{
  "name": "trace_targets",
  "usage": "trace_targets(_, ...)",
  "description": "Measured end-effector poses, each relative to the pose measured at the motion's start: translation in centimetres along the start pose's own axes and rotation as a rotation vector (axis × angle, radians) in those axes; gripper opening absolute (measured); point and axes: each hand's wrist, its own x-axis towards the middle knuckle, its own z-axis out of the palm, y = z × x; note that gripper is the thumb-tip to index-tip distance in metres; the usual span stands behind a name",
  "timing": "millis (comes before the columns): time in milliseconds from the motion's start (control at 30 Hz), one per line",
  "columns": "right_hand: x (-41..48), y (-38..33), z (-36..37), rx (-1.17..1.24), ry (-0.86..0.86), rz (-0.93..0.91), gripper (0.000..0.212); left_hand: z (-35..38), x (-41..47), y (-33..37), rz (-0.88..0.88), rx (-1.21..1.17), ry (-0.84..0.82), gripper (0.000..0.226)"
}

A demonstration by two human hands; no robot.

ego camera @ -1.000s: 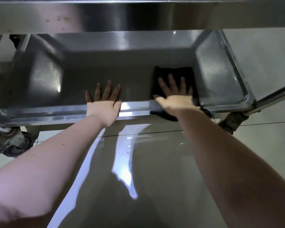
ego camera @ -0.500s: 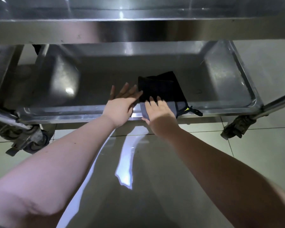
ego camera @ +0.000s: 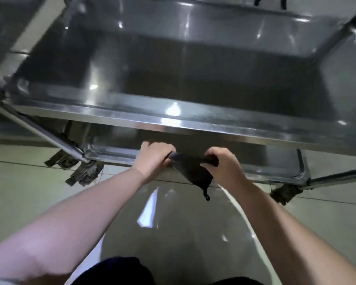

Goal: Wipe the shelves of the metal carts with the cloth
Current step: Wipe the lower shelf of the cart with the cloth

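Both hands grip the dark cloth [ego camera: 195, 169]: the left hand [ego camera: 154, 156] pinches its left edge and the right hand [ego camera: 224, 163] its right, stretching it between them so it sags to a point with a small loop dangling. It hangs just off the near rim of the cart's bottom shelf [ego camera: 275, 167], not touching any surface. Above, the upper shelf [ego camera: 193, 79] lies bare and glossy. Judging by this, wiping is paused for refolding; which shelves remain cannot be told.
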Motion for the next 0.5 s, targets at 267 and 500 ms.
trace_targets(267,-6.7,-16.3,-5.2,0.074,-0.163,0.027,0.017,-20.2,-9.9,-0.5,-0.017,-0.055,-0.046,0.009)
trace_targets(500,-11.5,-33.8,-18.8,0.11,-0.321,-0.11,0.015,-43.2,-19.0,5.3,-0.017,-0.085,-0.047,0.012)
